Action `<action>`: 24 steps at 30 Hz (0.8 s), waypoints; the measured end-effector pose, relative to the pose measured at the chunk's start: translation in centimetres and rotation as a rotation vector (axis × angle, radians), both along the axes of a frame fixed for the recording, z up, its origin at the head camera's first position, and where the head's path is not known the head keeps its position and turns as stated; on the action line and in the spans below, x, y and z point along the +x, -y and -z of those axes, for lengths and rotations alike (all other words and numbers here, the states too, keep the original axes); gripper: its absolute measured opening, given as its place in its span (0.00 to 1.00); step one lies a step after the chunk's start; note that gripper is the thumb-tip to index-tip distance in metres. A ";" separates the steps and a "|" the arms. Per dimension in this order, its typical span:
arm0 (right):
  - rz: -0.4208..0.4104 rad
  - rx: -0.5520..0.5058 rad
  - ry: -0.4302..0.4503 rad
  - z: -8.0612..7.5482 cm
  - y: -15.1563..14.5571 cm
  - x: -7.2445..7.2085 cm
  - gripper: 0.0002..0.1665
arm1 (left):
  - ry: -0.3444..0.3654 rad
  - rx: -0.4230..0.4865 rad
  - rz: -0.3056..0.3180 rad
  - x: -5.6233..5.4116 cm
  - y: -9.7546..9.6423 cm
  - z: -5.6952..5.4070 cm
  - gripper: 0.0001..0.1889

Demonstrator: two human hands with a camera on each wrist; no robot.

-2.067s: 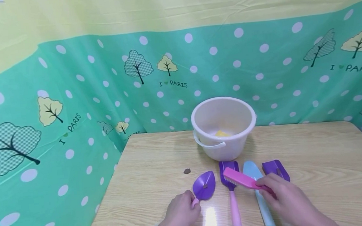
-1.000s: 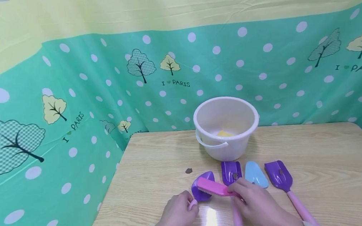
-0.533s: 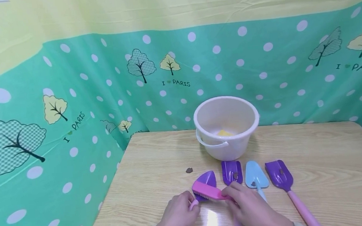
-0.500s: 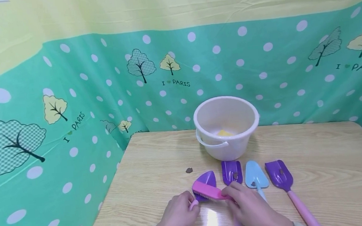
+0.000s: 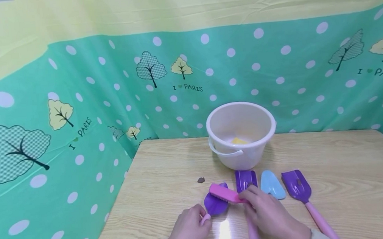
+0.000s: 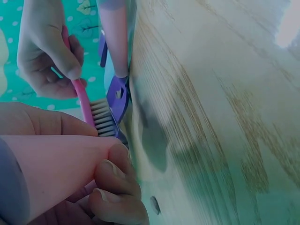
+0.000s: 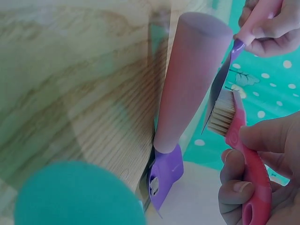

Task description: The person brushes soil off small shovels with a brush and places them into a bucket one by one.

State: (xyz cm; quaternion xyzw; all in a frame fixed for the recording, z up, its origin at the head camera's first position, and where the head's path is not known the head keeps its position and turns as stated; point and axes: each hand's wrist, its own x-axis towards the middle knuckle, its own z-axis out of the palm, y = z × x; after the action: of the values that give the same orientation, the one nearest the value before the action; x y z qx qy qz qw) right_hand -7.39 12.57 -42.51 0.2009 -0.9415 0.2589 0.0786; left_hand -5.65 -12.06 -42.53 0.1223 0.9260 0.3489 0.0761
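Note:
My left hand (image 5: pixel 188 226) grips the pink handle of a toy trowel with a purple, leaf-shaped blade (image 5: pixel 216 207). In my right hand (image 5: pixel 271 214) is a pink brush (image 5: pixel 223 193), held by its handle. The right wrist view shows its bristles (image 7: pixel 222 112) against the trowel's blade, which is lifted off the table. Beneath my right forearm and fingers lies a purple square-ended shovel (image 5: pixel 245 179) with a pink handle. A light blue shovel (image 5: pixel 271 184) is beside it, its handle hidden by my hand. Whether any brown bit sits on the trowel is hidden by the brush.
A white bucket (image 5: pixel 244 156) with something yellow (image 5: pixel 238 141) inside stands behind the shovels. Another purple shovel (image 5: pixel 298 188), bearing a brown bit (image 5: pixel 298 182), lies on the right. One brown bit (image 5: pixel 201 180) rests on the wooden table (image 5: pixel 157 198). Patterned cloth (image 5: pixel 208 72) hangs behind.
The brush has come left from over the middle shovel to the trowel in my left hand. It swept toward the handle, then back up the blade. My left hand stays nearly still.

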 end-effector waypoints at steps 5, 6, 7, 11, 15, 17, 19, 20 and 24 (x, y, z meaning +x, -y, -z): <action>0.005 -0.014 -0.021 0.2 -0.2 -0.4 0.16 | 0.016 0.009 0.001 0.2 0.0 0.0 0.03; 0.005 -0.016 -0.027 0.2 -0.2 -0.5 0.16 | 0.013 0.006 0.000 0.2 0.1 0.0 0.03; 0.005 -0.018 -0.030 0.2 -0.3 -0.6 0.16 | 0.011 0.004 -0.001 0.2 0.1 0.0 0.03; 0.010 -0.026 -0.035 0.3 -0.4 -0.9 0.16 | 0.008 -0.004 -0.011 0.3 0.1 0.1 0.02; 0.028 -0.020 -0.035 0.4 -0.5 -1.2 0.15 | 0.019 0.006 -0.012 0.4 0.2 0.1 0.02; 0.038 -0.018 -0.024 0.4 -0.5 -1.4 0.15 | 0.023 0.011 -0.012 0.4 0.2 0.2 0.02; 0.045 -0.019 -0.010 0.3 -0.5 -1.5 0.15 | 0.030 0.019 -0.010 0.4 0.2 0.2 0.02; 0.047 -0.022 -0.006 0.3 -0.5 -1.6 0.15 | 0.032 0.020 -0.010 0.4 0.3 0.2 0.02; 0.046 -0.032 -0.017 0.0 -0.5 -1.8 0.15 | 0.035 0.026 -0.013 0.4 0.4 0.2 0.02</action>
State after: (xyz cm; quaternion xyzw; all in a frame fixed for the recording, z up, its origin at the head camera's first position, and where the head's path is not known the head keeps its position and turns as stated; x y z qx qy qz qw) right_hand -9.22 13.11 -42.49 0.1801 -0.9409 0.2705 0.0955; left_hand -5.22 -12.42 -42.76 0.1113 0.9207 0.3633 0.0887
